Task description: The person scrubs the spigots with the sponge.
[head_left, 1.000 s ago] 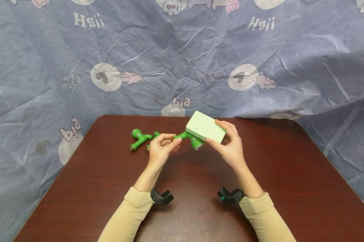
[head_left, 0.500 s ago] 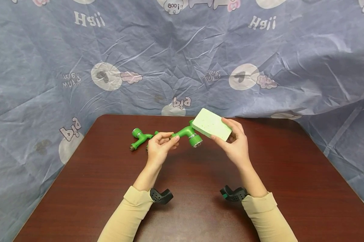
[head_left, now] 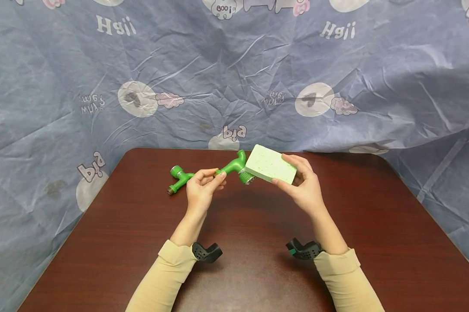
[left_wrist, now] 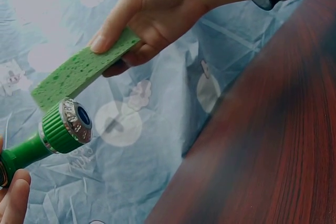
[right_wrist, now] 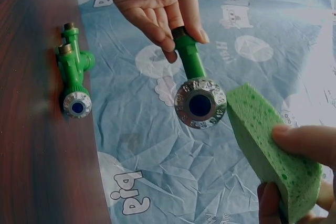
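Note:
A green tap with a ribbed, chrome-capped knob is held up over the table by my left hand. Thumb and fingers pinch its threaded inlet end, as the right wrist view shows. My right hand grips a light green sponge by one end, thumb on one face and fingers on the other. The sponge's free edge is right at the tap's knob in the left wrist view. The sponge covers part of the knob in the head view.
Another green tap lies on the dark red-brown table, left of my left hand. In the right wrist view a second threaded end shows beside the lying tap. A blue printed cloth hangs behind the table.
The sponge moved right, away from the tap, then came back down against the knob side. My left hand and its tap shifted slightly left, and the tap's spout now shows.

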The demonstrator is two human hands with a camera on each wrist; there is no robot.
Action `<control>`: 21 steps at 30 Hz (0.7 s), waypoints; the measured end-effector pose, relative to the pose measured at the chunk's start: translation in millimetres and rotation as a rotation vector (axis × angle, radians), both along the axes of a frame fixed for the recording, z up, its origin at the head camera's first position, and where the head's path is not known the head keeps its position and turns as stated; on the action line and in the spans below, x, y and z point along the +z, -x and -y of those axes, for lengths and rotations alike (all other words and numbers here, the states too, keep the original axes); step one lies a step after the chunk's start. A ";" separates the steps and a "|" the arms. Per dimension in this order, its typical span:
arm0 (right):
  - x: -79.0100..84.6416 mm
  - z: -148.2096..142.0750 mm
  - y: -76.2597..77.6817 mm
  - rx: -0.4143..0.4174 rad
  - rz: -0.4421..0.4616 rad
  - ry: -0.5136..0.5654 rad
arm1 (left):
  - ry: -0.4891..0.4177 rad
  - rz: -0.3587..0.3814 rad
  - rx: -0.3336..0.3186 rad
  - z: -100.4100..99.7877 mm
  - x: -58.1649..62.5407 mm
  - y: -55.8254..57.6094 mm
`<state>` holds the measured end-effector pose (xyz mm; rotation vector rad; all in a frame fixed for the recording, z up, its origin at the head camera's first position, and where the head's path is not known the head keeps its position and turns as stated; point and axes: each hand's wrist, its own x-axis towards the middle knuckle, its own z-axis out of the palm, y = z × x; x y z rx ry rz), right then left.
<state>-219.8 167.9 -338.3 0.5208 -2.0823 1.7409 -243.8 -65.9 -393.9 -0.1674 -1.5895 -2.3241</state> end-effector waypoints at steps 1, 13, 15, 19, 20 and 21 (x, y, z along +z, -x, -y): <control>0.6 -0.2 -0.2 -0.016 -0.003 0.007 | 0.000 0.005 0.002 0.2 0.0 0.1; -0.6 5.6 -4.0 0.133 -0.069 -0.117 | -0.009 0.000 0.015 0.0 1.8 -1.0; -2.2 2.9 -1.7 0.141 -0.070 -0.094 | -0.025 -0.003 0.018 0.8 1.8 -0.6; -12.3 -7.2 9.5 0.103 -0.048 -0.031 | -0.039 -0.007 0.016 1.8 2.0 -0.5; -14.7 -9.5 12.3 0.084 -0.043 -0.015 | -0.039 -0.007 0.016 2.0 2.0 -0.5; -17.2 -11.9 15.2 0.060 -0.039 -0.006 | -0.039 -0.006 0.017 2.1 2.0 -0.2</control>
